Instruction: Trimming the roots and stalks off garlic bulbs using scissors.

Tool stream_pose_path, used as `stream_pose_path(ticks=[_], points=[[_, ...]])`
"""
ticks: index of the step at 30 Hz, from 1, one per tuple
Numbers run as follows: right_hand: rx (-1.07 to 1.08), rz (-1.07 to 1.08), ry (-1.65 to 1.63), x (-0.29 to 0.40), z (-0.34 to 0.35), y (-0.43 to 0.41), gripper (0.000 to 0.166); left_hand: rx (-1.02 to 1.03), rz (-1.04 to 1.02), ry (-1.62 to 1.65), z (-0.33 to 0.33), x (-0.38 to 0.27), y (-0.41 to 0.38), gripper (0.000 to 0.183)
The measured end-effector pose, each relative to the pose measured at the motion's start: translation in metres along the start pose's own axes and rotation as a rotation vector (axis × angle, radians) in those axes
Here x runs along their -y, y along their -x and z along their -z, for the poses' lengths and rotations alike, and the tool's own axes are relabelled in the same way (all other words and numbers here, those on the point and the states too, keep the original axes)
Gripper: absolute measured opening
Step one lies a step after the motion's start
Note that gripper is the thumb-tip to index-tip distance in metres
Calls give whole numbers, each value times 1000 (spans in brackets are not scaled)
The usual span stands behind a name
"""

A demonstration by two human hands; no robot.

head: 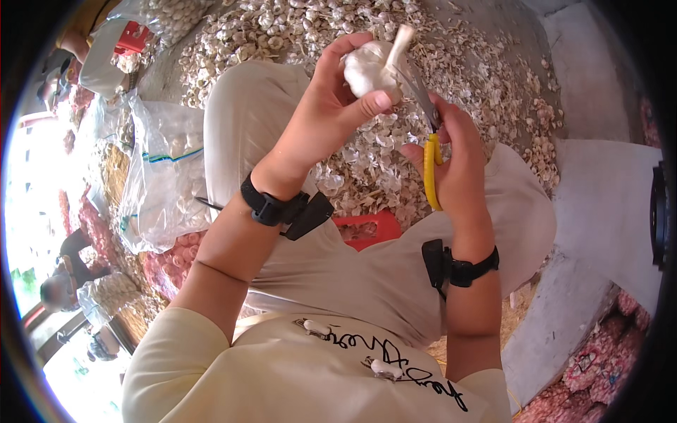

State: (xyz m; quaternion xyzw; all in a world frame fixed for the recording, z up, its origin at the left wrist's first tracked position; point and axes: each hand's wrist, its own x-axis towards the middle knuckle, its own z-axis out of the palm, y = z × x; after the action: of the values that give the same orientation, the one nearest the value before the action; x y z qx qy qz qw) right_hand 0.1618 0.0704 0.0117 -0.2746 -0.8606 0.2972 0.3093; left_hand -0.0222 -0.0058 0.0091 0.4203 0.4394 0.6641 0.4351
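Note:
My left hand (338,108) grips a white garlic bulb (369,71) between thumb and fingers. Its cut stem (400,45) sticks up toward the upper right. In my right hand (459,153) is a pair of scissors (431,164) with yellow-coated handles. Their metal blades (420,92) point up and left, beside the bulb at the base of the stem. From this angle I cannot tell whether the blades touch the garlic. Below both hands, a heap of garlic skins and trimmings (365,169) covers the floor between my knees.
Many loose garlic bulbs (254,31) lie on the floor ahead. A clear plastic bag (164,174) stands by my left knee, near a red mesh sack of garlic (174,259). A red plastic piece (389,224) shows between my legs. More mesh sacks (597,365) lie at lower right. People are at far left.

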Motion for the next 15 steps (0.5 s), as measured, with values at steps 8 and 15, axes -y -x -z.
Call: stream_pose_path(ticks=[8,15], points=[[45,-94,11,0,-6,0,60,-60,-61,-327,-7,4,5,76],[78,-100,71,-4,-9,1,62,-125,-65,-393,-10,2,4,70]])
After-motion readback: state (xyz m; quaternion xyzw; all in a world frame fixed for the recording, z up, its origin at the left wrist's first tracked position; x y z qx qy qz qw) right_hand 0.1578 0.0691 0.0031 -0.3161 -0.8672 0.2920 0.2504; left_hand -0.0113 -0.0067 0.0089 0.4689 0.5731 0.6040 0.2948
